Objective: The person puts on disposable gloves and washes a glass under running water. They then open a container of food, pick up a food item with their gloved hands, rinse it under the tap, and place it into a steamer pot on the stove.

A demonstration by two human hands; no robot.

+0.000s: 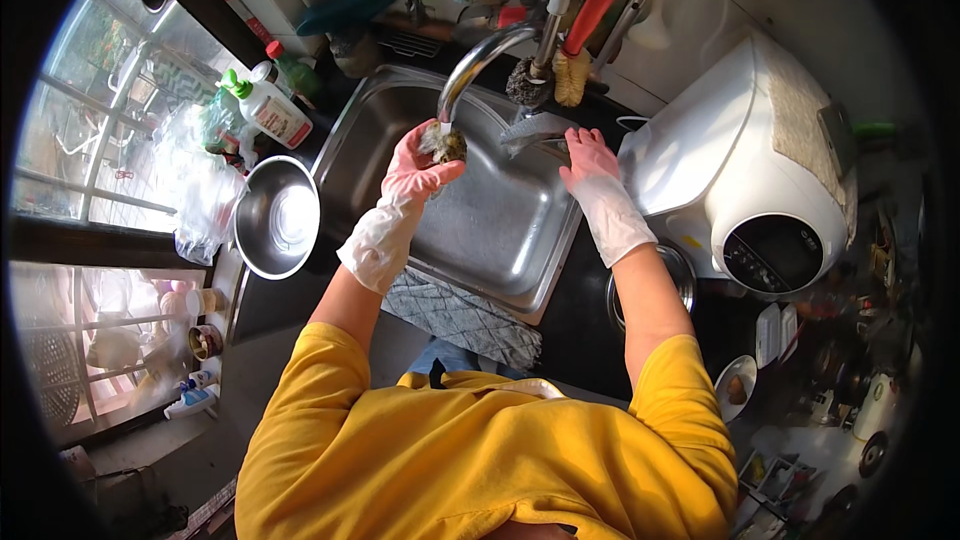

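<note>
Both of my hands wear pink rubber gloves with whitish cuffs. My left hand (pixel 420 165) grips a wet, yellowish-grey scouring pad or sponge (pixel 444 145) under the spout of the chrome faucet (pixel 480 56), above the stainless steel sink (pixel 480 232). My right hand (pixel 590 157) lies at the sink's right rim, fingers towards a grey, translucent object (pixel 536 127) by the back right corner; I cannot tell whether it touches it. Nothing shows in that hand, though its palm is hidden.
Left of the sink stand a steel bowl (pixel 277 217) and a pump bottle (pixel 274 114). A large white appliance (pixel 720 142) stands at the right. Brushes, one with a red handle (pixel 596 11), hang behind the faucet. A grey patterned cloth (pixel 457 319) lies along the front edge.
</note>
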